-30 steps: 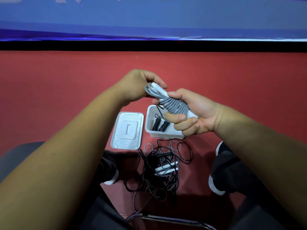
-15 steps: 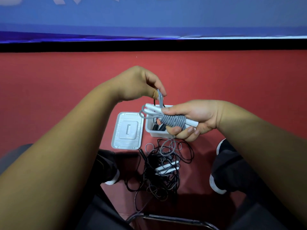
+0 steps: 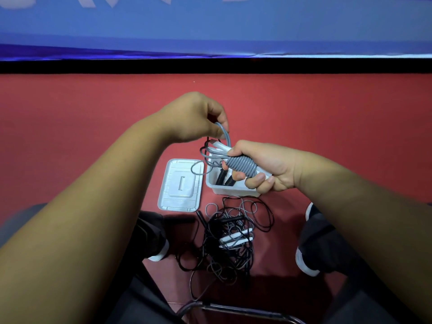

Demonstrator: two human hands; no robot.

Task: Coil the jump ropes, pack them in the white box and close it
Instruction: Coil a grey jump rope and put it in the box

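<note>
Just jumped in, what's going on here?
A person is coiling a grey jump rope: the right hand grips the wound bundle while the left hand pinches its loose loop. The white box below holds a black coiled rope; its lid lies beside it. A tangle of ropes waits on the red floor.

Grey jump rope [image 3: 240, 164] bundle tipped from slanted to nearly level in the right hand [image 3: 271, 169], handle ends now lower over the white box [image 3: 233, 190], left hand [image 3: 194, 118] off the handle tips, now pinching an upward-drawn cord loop, slack loops newly drooping left over the lid [image 3: 180, 183]
</note>
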